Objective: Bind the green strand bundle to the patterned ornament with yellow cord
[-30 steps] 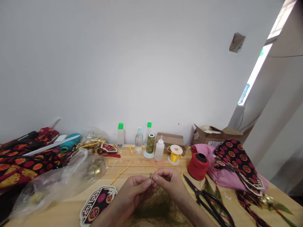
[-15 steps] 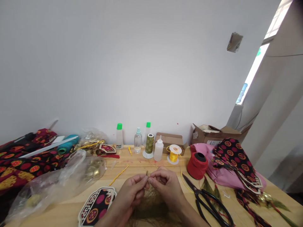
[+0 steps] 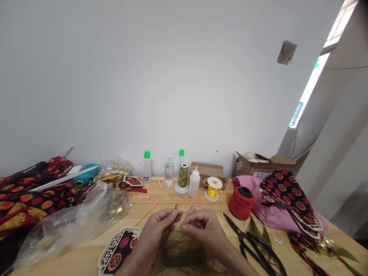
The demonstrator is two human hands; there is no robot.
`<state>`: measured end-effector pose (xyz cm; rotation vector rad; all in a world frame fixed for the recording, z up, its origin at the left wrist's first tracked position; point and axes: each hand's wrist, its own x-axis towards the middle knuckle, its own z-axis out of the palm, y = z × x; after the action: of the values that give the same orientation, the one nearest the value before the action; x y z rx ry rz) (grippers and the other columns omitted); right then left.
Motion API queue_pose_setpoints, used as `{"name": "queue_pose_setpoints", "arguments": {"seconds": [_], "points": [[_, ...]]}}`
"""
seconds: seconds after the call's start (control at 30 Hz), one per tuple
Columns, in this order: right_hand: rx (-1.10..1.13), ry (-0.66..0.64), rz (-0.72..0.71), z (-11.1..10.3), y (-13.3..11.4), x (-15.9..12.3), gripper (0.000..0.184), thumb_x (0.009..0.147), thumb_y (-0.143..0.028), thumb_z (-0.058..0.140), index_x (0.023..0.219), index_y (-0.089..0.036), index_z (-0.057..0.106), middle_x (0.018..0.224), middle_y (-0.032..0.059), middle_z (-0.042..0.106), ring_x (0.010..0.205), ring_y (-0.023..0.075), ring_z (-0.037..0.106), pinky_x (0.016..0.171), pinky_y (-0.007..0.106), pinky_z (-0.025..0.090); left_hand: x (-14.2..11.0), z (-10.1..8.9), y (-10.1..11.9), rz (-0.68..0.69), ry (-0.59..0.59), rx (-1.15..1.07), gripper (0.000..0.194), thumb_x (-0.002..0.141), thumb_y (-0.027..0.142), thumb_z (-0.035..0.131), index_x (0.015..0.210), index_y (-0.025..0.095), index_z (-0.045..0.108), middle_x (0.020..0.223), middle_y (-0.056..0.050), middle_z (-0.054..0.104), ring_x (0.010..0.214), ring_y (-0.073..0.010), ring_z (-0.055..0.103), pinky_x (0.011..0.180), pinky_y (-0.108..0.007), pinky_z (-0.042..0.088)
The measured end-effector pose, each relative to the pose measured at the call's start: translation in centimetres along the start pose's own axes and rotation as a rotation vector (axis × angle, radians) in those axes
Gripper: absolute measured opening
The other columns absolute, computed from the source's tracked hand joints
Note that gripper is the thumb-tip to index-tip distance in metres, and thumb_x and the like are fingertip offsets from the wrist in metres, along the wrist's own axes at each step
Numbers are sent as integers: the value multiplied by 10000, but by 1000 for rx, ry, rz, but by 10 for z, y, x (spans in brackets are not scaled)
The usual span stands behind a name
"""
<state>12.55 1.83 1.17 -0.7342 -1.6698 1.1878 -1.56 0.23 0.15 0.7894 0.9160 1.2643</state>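
My left hand [image 3: 159,234] is closed, thumb and finger pinching a thin bunch of olive-green threads [image 3: 176,206] whose ends poke up above the fingertips. Just to its right, my right hand [image 3: 202,230] is also closed in a pinch; what its fingertips hold is too small to make out. Below both hands a loose mass of olive-green threads [image 3: 185,257] spreads over the wooden table [image 3: 155,220]. Beside my left forearm lies a patterned fabric panel [image 3: 122,249] with a pale fretwork edge. Black-handled scissors [image 3: 253,245] lie right of my right hand.
Behind the hands stand a green thread spool [image 3: 183,176], a white squeeze bottle [image 3: 194,183], a clear bottle [image 3: 169,173] and a yellow cord spool [image 3: 212,189]. A red spool [image 3: 242,203] and pink bag [image 3: 271,214] sit right. A plastic bag [image 3: 77,218] and patterned fabric [image 3: 25,203] lie left.
My hands have moved slightly apart, opening a gap between their fingertips. The thread bunch stays in my left hand. The whole view has shifted a little.
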Motion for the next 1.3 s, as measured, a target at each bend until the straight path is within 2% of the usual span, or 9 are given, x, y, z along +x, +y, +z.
{"name": "queue_pose_setpoints", "arguments": {"seconds": [0.07,0.13,0.23,0.3,0.4,0.47,0.53,0.9,1.3], "points": [[-55,23,-8,0,3,0,51,615,-206,633,610,-168,667,534,-26,461,498,79,395,465,196,321,-3,3,1,-24,-77,-81,122,619,241,632,652,127,661,617,-37,646,635,-127,560,661,-223,408],[-137,87,-19,-1,5,2,57,629,-201,622,632,-174,672,531,-25,463,511,87,404,474,199,326,-6,7,1,-56,-143,-139,108,646,215,611,673,126,666,627,-43,650,652,-127,568,689,-226,411],[-240,142,-55,-1,7,4,65,634,-200,616,656,-184,675,542,-21,472,532,99,428,490,203,343,-8,11,1,-107,-147,-171,99,658,200,602,689,128,662,607,-39,638,625,-113,563,640,-206,424],[-294,156,-76,-1,7,4,57,630,-198,617,646,-183,670,541,-21,477,532,102,433,493,205,348,-7,10,-1,-123,-98,-158,83,636,198,622,657,123,652,573,-26,613,543,-84,534,516,-161,411],[-335,170,-87,0,8,3,51,627,-201,615,607,-172,651,534,-22,480,517,97,428,492,203,347,-3,6,-6,-109,-50,-104,104,605,207,646,590,107,622,427,41,476,340,-4,326,308,-97,203],[-339,173,-88,1,8,3,56,626,-196,609,592,-165,641,534,-23,478,513,93,421,489,200,343,-1,2,-9,-104,-60,-68,150,609,237,641,560,102,597,363,93,330,312,8,161,296,-115,82],[-334,174,-85,1,8,4,51,621,-180,603,588,-161,637,530,-27,468,512,90,414,487,197,339,0,0,-10,-105,-71,-38,186,611,271,633,542,109,573,358,114,248,329,-2,100,310,-136,53],[-70,164,79,-1,0,5,36,564,-178,615,548,-146,618,522,-42,437,453,61,347,436,180,304,1,0,-4,-62,-73,221,304,578,401,611,486,124,524,322,122,208,323,-22,86,347,-212,24],[61,115,182,-1,-4,5,189,554,-315,641,525,-139,577,476,-39,490,442,62,371,447,182,313,2,-2,-7,-84,-106,218,300,560,396,623,473,122,539,302,118,225,307,-22,100,350,-220,30]]}}
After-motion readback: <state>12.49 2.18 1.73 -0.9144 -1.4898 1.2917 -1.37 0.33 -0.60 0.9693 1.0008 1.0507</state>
